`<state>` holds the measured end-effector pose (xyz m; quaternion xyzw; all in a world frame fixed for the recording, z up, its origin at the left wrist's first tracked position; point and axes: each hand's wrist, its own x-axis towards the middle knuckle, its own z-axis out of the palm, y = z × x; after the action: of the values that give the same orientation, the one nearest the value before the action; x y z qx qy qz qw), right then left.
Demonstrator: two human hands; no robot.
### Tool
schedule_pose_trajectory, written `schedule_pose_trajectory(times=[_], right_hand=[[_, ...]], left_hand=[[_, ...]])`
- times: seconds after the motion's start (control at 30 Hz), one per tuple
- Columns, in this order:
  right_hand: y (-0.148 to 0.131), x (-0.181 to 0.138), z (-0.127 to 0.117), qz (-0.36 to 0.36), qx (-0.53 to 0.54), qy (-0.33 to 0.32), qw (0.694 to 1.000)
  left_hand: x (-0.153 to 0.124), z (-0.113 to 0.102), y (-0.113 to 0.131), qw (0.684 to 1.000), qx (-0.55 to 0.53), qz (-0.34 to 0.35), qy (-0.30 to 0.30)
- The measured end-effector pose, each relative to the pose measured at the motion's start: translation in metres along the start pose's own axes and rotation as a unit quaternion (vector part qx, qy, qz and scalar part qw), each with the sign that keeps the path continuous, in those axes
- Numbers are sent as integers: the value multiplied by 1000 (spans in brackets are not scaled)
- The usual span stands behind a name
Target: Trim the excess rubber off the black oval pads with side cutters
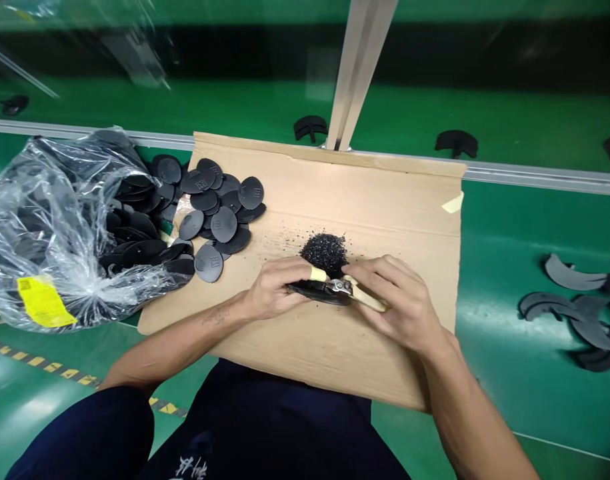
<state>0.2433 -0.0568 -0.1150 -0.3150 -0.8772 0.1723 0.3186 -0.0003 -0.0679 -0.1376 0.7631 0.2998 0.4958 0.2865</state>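
My left hand (279, 287) grips a black oval plastic disc (315, 291) over the cardboard, its thumb wrapped in pale tape. In my right hand (397, 293) is a pair of cutting pliers (342, 286) with cream-coloured handles. The jaws of the pliers meet the right part of the disc's edge; whether they are closed on it I cannot tell. Just beyond the disc lies a small heap of black plastic clippings (325, 251). Farther left, several similar black discs (223, 225) are piled on the cardboard.
The cardboard sheet (309, 353) covers the green work surface (505, 227). At left, a clear plastic bag (49, 207) spills black discs and carries a yellow label (45, 301). Several curved black pieces (569, 313) lie at right. A metal post (362, 73) rises behind the cardboard.
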Motion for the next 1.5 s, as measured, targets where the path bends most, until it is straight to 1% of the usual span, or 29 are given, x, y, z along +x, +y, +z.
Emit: schedule_pose_trajectory(times=[0.13,0.3,0.4,0.53,0.67,0.73,0.97,1.17,1.33,1.4,1.5], right_hand=[[-1,-1,0,-3,-32,-2,999],[-4,-2,1,-20,-105,14,994],[-6,-3,2,-27,-125,19,992],[-7,-3,3,-20,-112,23,993],[-8,-1,1,-17,-53,17,998],[-8,-1,0,-14,-41,15,999],[-10,-3,-2,-28,-110,23,993],[-11,-2,-3,-33,-114,26,993],[-14,-2,-4,-39,-146,30,988],[-15,-3,-2,-35,-147,33,988],[-15,-2,0,-22,-112,34,993]], left_hand=[[-1,1,0,1000,1,-6,1],[-3,0,0,1000,11,-1,-4],[-4,0,-1,1000,8,-2,1],[-3,0,0,1000,-6,-4,4],[-2,1,1,1000,-21,-3,3],[-2,1,2,1000,-23,-2,3],[-5,2,1,1000,-24,-4,0],[-3,3,3,999,-32,5,4],[-3,2,1,1000,-18,15,11],[-4,3,0,1000,-16,12,7],[-4,5,1,1000,-27,3,3]])
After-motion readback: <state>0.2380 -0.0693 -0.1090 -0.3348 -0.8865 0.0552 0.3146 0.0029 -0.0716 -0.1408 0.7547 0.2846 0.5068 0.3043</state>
